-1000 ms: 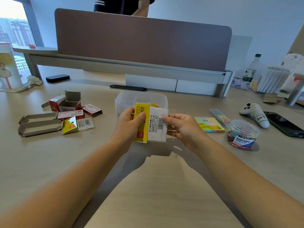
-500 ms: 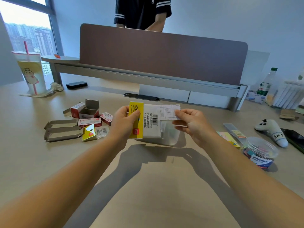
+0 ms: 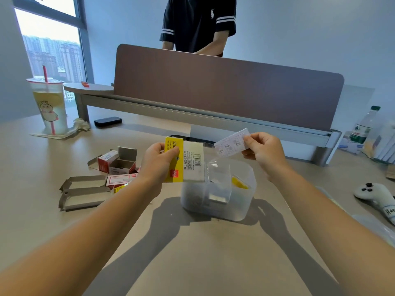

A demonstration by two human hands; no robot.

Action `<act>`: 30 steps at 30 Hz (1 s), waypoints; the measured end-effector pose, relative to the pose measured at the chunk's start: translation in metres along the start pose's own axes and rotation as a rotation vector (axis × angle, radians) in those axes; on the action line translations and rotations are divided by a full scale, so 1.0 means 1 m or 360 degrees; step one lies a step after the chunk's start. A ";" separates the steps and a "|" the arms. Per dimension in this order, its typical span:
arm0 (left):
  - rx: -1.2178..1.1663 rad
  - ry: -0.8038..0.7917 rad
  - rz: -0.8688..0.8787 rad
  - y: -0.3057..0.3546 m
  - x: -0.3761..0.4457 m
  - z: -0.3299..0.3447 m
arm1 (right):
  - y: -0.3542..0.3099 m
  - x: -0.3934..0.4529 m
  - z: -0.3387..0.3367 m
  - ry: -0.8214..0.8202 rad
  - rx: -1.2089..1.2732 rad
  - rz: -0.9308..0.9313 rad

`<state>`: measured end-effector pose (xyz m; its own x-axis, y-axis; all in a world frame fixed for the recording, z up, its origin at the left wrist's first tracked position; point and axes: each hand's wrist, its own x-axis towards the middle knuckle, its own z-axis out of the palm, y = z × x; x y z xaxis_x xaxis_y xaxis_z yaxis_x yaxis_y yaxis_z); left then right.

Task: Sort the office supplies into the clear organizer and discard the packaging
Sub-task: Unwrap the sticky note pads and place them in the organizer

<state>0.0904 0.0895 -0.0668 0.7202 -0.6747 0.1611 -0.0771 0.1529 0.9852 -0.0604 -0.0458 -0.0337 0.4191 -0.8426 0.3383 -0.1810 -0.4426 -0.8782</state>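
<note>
Left hand (image 3: 159, 162) raised over the desk, thumb on the front face and fingers curled behind, gripping a flat yellow-and-white packet with a barcode and printed text (image 3: 184, 162). A clear plastic sleeve end juts from the packet's right edge.

Right hand (image 3: 264, 150), level with the left and apart from it, pinches a small white printed strip of label sheets (image 3: 232, 142) between thumb and forefinger; other fingers curled in. The strip tilts up to the right, its lower left end close to the packet's top right corner; contact there cannot be told.

Below and between the two hands: translucent rounded-rectangular plastic organizer with inner dividers (image 3: 215, 207) on the beige desk surface (image 3: 192, 263). Inside it, a small yellow item (image 3: 239, 182) in the right-hand section and a grey metallic block (image 3: 218, 197) in the middle; further contents blurred.

Left of the left hand: heap of opened red-and-white small cardboard boxes (image 3: 113, 165), and nearer, two flattened grey cardboard trays (image 3: 84, 192).

Far left, beyond that hand: clear drink cup with red straw and cartoon print (image 3: 50, 105), a black rectangular object (image 3: 108, 121) beside it.

Right of the right hand: white plush controller-shaped toy (image 3: 376, 197) and, farther back, a clear bottle with green cap (image 3: 364, 127).

Behind the brown desk divider panel (image 3: 224, 82) stands a person in a dark shirt (image 3: 198, 22).
</note>
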 end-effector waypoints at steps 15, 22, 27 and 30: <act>-0.0148 -0.0076 -0.0121 -0.011 0.030 0.007 | 0.019 0.034 0.027 -0.0703 -0.0997 -0.0203; -0.0270 -0.0141 -0.0238 -0.010 0.032 0.009 | 0.023 0.036 0.035 -0.0584 -0.0875 -0.0257; -0.0343 -0.0165 -0.0217 -0.004 0.028 0.016 | 0.019 0.024 0.028 -0.0299 -0.0401 -0.0413; -0.0358 -0.0169 -0.0178 -0.002 0.023 0.021 | 0.011 0.007 0.027 -0.0352 -0.0151 -0.0413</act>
<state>0.0926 0.0590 -0.0634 0.6382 -0.7668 0.0691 0.1624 0.2218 0.9615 -0.0353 -0.0486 -0.0501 0.6425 -0.6161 0.4556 -0.1207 -0.6685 -0.7338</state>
